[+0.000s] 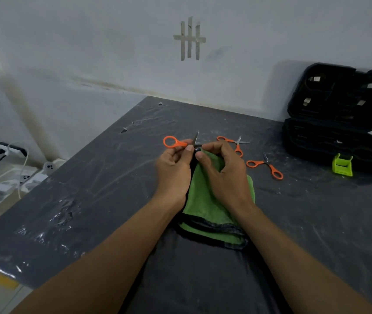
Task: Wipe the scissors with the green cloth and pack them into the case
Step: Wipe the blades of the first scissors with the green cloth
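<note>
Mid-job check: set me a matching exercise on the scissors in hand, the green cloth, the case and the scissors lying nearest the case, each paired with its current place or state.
Things:
1. held scissors
2. green cloth
3. case
4. scissors nearest the case

States:
A. open, lid up, at the table's far right
B. lying on the table, untouched
C. gripped by the left hand, blades apart
D. pinched by the right hand

Pairs: 1-C, 2-D, 3-A, 4-B

One head-worn wide-angle view looks forward and down, close over the left hand (173, 168), right hand (225, 175) and dark grey plastic-covered bench (316, 223).
</note>
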`<action>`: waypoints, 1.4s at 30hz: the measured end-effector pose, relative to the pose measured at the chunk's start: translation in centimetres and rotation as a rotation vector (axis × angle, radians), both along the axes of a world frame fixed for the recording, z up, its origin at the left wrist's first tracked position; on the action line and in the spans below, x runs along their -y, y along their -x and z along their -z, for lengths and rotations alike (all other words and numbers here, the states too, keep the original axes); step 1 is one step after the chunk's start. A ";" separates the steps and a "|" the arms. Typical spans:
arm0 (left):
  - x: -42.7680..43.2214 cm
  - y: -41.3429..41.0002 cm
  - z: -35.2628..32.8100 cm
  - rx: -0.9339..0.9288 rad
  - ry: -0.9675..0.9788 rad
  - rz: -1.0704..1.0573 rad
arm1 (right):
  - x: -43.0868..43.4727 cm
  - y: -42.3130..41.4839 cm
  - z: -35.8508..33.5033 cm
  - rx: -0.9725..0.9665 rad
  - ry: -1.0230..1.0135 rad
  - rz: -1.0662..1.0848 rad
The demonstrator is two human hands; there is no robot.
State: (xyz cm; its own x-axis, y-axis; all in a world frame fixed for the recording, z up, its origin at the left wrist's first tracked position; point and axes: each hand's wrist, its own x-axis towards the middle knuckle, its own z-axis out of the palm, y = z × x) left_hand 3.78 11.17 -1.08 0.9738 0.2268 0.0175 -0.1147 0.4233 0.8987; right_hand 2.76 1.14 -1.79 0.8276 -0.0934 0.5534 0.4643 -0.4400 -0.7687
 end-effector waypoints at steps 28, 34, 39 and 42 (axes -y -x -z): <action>-0.4 0.4 0.0 0.020 -0.211 -0.015 | 0.4 0.0 -0.1 0.054 -0.064 0.163; -0.7 0.5 -0.1 0.020 -0.191 -0.005 | 0.3 0.0 0.2 0.161 0.072 0.136; -0.7 0.2 0.2 0.049 -0.237 -0.016 | 0.1 0.1 0.2 0.137 0.131 0.095; -0.8 0.2 0.3 0.056 -0.246 -0.012 | 0.1 0.2 0.3 0.110 0.117 0.078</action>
State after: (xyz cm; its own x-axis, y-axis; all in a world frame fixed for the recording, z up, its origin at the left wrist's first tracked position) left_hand 3.63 11.95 -1.41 0.9670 0.2207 0.1273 -0.1708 0.1909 0.9666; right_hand 2.61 1.06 -2.08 0.7544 -0.0850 0.6509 0.5036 -0.5612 -0.6569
